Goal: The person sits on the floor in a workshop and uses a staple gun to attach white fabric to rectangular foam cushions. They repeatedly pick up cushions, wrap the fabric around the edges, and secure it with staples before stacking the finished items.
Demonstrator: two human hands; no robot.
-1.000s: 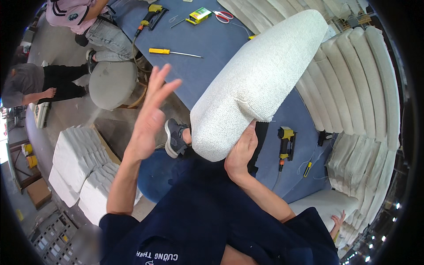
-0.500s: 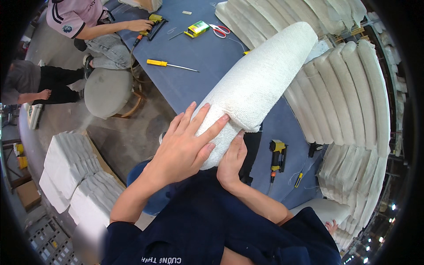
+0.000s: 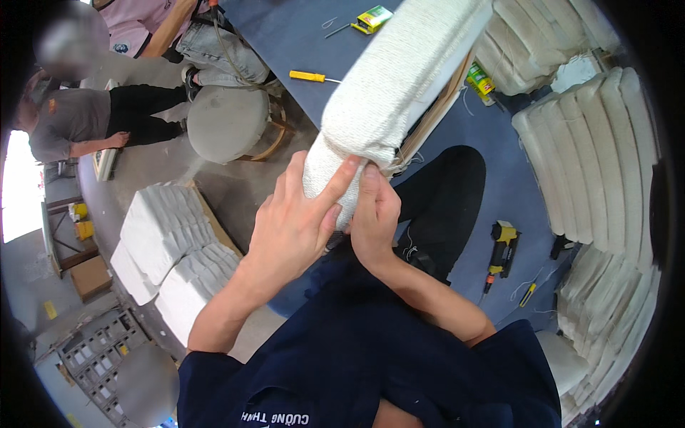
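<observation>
A long padded piece covered in white woven fabric [image 3: 399, 78] slants up and away from my lap. Along its right side a wooden edge [image 3: 449, 89] and some loose threads show. My left hand [image 3: 289, 221] lies over the narrow near end, its index finger at a fold in the cover and its thumb below. My right hand [image 3: 374, 221] is closed at the same fold from the right, its thumb pressing the fabric beside the left index fingertip. The right fingertips are partly hidden under the piece.
On the blue table [image 3: 457, 207] lie a yellow-black staple gun [image 3: 503, 246], a small yellow-handled tool [image 3: 528, 294], a yellow screwdriver [image 3: 307, 75] and a yellow-green pack [image 3: 372, 19]. White padded pieces [image 3: 571, 157] stand rowed at right. Left are a stool [image 3: 228, 125], white stacks [image 3: 171, 221] and two people.
The padded piece has tipped and turned, so its wooden edge now shows on the right. My hands stay at the fold, the right thumb now higher. The whole view has shifted.
</observation>
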